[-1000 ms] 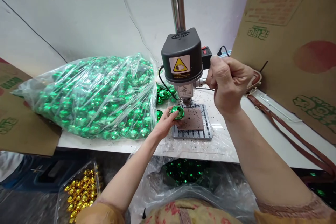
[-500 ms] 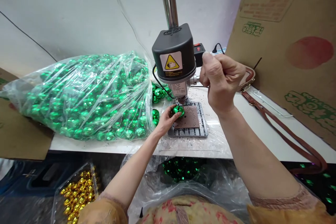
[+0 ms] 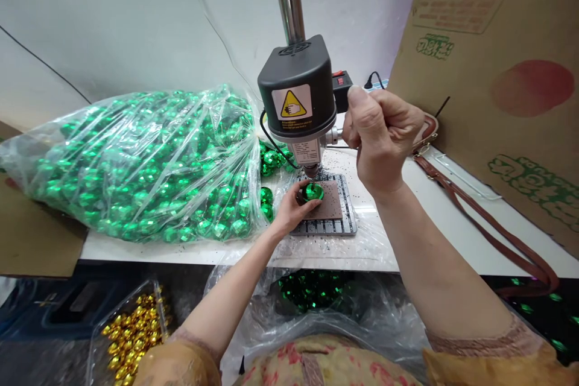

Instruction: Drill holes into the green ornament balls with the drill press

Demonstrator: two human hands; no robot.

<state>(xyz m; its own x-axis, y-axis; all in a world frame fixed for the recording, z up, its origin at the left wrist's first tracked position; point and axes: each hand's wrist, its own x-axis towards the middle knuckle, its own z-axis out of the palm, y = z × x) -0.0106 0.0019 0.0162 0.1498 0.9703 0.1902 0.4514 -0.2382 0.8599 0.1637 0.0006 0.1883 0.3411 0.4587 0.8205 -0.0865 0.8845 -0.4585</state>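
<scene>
A shiny green faceted ball (image 3: pixel 313 192) rests on the brown square pad (image 3: pixel 332 208) of a small bench drill press (image 3: pixel 296 87). My left hand (image 3: pixel 293 207) grips this ball between thumb and fingers, right below the chuck (image 3: pixel 311 170). Closed in a fist, my right hand (image 3: pixel 384 136) holds the feed handle (image 3: pixel 337 135) at the drill press's right side; most of the handle is hidden by the fingers. Dark shavings lie scattered over the slotted metal base (image 3: pixel 348 211).
A clear plastic bag (image 3: pixel 149 163) of green balls fills the table's left. Cardboard boxes (image 3: pixel 497 84) flank both sides. A brown strap (image 3: pixel 488 223) lies at right. Below the table edge are a tub of gold balls (image 3: pixel 136 332) and more green balls (image 3: pixel 310 289) in plastic.
My left hand has shifted the green ball slightly right and turned it on the brown pad, under the chuck. My right hand stays on the handle.
</scene>
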